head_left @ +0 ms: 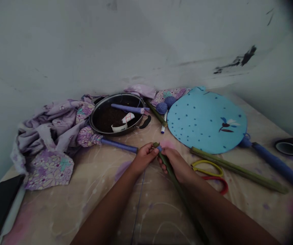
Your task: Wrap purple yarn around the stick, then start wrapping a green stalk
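Note:
My left hand (146, 158) pinches the upper end of a long green stick (173, 177), where blue yarn (159, 148) is wound around it just below the tip. Closed around the same stick slightly lower is my right hand (175, 161), its fingertips by the winding. The stick slants down towards the bottom edge of the view. A thin strand of yarn (139, 204) runs from beneath my left hand down over the patterned cloth. Right of my hands lies another green stick (233, 166), beside a yellow and a red handle loop (219, 178), which look like scissors.
A dark pan (102, 131) holds brown material, a small white cup (119, 128) and a blue-wrapped stick (126, 108). Blue yarn balls (161, 108), a marker (163, 126) and a round light-blue fan (205, 122) lie behind. Floral cloth (49, 136) bunches at left, near a cloth-headed blue stick (120, 145).

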### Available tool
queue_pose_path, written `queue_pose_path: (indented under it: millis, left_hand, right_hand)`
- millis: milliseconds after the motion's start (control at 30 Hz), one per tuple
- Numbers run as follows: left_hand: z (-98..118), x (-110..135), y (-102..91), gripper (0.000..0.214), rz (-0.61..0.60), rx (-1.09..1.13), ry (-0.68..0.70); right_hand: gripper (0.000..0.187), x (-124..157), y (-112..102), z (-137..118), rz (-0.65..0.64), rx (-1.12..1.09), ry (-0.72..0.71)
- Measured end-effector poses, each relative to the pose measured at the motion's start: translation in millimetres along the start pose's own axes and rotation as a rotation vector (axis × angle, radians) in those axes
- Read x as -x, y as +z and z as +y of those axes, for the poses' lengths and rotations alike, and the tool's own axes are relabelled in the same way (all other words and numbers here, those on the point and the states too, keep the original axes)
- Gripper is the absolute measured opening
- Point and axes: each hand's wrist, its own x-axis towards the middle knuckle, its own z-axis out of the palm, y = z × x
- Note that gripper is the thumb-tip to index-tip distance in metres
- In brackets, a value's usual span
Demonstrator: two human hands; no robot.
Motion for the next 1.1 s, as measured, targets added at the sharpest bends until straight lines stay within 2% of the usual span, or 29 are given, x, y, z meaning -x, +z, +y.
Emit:
queue_pose_path:
  millis: [133,300,567,833,1100]
  left_hand:
    - [2.7,2.4,1.1,0.040,-0.028,0.014,-0.032]
    - [4.6,2.7,1.9,0.040,-0.008,0.022,-0.053]
    - [1.9,-1.0,-1.0,0.035,0.005,0.001,-0.013]
    - [2.5,0.5,4.4,0.039,-0.057,-0.033,-0.029]
    - [0.8,-1.8,-0.3,0.037,-0.009,-0.092,0.004]
  right_hand:
    - [0.016,-2.6,1.2,2.3,-0.050,-0.084,0.057]
    - [0.016,-4.1,-2.0,1.7,-0.070,-0.143,0.085]
    - [0.016,-5.8,-2.8,3.0,0.006,-0.146,-0.089]
    - [0.017,-8.3,-4.5,6.7,0.024,-0.094,-0.104]
    - [0.018,-7.5,-4.2,5.1,0.020,-0.103,-0.130]
